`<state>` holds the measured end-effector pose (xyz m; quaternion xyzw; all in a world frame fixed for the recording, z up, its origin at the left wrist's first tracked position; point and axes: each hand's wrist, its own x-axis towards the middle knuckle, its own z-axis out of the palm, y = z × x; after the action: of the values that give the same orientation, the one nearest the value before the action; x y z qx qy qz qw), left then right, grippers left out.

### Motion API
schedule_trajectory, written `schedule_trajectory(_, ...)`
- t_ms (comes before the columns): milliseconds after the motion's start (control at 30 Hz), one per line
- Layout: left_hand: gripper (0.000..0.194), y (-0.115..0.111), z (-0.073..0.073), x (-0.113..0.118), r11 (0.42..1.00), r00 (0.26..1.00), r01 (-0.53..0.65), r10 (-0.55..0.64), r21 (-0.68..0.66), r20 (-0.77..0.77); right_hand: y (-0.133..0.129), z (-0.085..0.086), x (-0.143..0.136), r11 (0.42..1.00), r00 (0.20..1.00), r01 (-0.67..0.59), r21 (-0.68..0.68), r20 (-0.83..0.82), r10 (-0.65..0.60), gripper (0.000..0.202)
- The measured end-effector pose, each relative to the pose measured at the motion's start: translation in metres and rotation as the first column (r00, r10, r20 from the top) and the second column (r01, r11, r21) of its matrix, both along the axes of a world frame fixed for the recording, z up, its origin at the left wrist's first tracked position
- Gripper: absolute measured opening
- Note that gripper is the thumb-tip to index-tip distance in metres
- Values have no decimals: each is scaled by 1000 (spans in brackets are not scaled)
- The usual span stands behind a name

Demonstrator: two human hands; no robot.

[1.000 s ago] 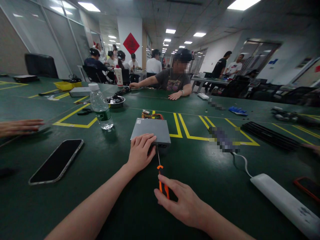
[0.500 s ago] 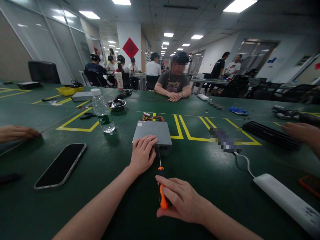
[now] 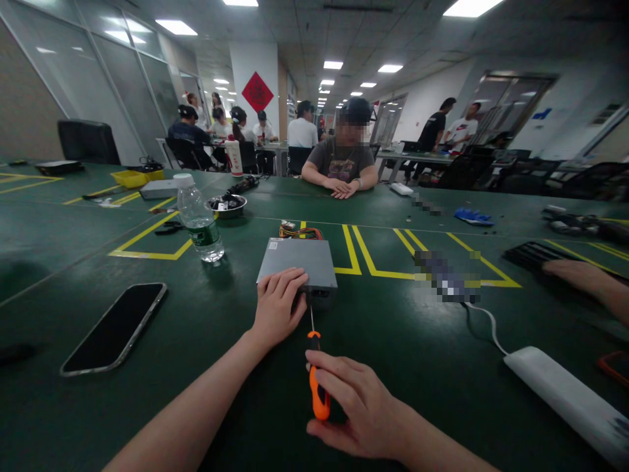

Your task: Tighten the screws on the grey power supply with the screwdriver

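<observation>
A grey metal computer power supply unit [image 3: 295,255] lies on the green table, a bundle of coloured wires [image 3: 301,231] at its far side. My left hand [image 3: 279,298] grips its near left part, fingers over the top and thumb down by the near face. In my right hand [image 3: 351,400] is a screwdriver [image 3: 318,390] with an orange and black handle, held by the fingertips. Its shaft points at the near face of the unit, beside the socket. Whether the tip sits in a screw, I cannot tell.
Left of the unit stand a water bottle [image 3: 200,226] and a phone [image 3: 115,328]. A metal bowl [image 3: 227,207] of dark parts is behind. To the right are a white power strip [image 3: 565,393] and another person's hand [image 3: 584,278] on a black slatted panel [image 3: 533,254]. Someone sits opposite.
The screwdriver handle has turned, showing more orange, and sits slightly nearer me. My left hand stays on the unit. Another person's hand has left the left edge; the one at right moved onto the panel.
</observation>
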<state>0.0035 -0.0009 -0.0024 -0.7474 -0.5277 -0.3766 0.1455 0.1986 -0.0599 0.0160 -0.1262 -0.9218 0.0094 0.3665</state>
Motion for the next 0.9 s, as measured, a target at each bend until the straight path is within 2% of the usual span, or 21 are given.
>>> schedule_trajectory(133,31,0,0,0,1000,1000,3,-3,-1,-1,-1,3,-3,998,995,-14,64,103,8,28)
schedule_trajectory(233,31,0,-1,0,1000,1000,2,-2,4,0,0,-3,-7,995,999,-15,101,33,12,20)
schedule_trajectory(333,31,1,-3,0,1000,1000,-2,2,4,0,0,-8,-8,998,999,2,58,-36,0,22)
schedule_trajectory(467,31,2,-3,0,1000,1000,-7,7,-2,2,-2,-2,-8,1000,999,10,17,37,-10,30)
schedule_trajectory(567,30,1,-3,0,1000,1000,-7,7,2,-1,-5,3,-8,997,995,10,83,102,-19,26)
schedule_trajectory(700,30,2,-3,0,1000,1000,-10,10,14,-1,-5,-1,-10,991,1000,22,134,12,-24,20)
schedule_trajectory(800,30,2,-3,0,1000,1000,-10,10,10,2,-5,-4,-10,995,999,49,82,-7,-49,29)
schedule_trajectory(900,30,2,-3,0,1000,1000,-13,13,5,2,-6,-1,-9,999,996,35,11,80,-35,35)
